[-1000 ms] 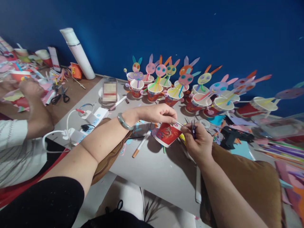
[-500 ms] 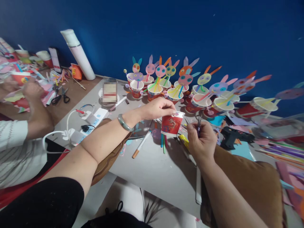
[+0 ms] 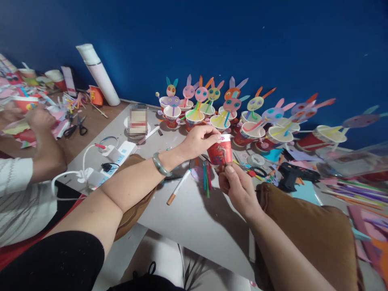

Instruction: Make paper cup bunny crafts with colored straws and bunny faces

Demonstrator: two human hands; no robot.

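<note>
My left hand [image 3: 201, 141], with a bangle at the wrist, is closed on the rim of a red paper cup [image 3: 216, 152] with a white top band. The cup hangs upright above the table. Fingers pinched, my right hand [image 3: 239, 184] grips a thin dark pointed tool [image 3: 224, 158]; its tip is up against the printed front of the cup, and its kind is hidden by the fingers. Just below the cup lie red, green and blue strips [image 3: 207, 180]. A white marker [image 3: 179, 186] with a brown end rests to their left.
Several paper cups with rabbit-faced figures [image 3: 201, 95] line the blue wall. At right are a black glue gun [image 3: 292, 176], a brown cushion [image 3: 309, 230] and coloured strips. A power strip [image 3: 123, 153] lies left, near a co-worker's arm [image 3: 48, 149] and scissors [image 3: 77, 127].
My right hand has moved left and brought the tool from beside the cup to its front. The cup is slightly higher and further left in view, still in my left hand.
</note>
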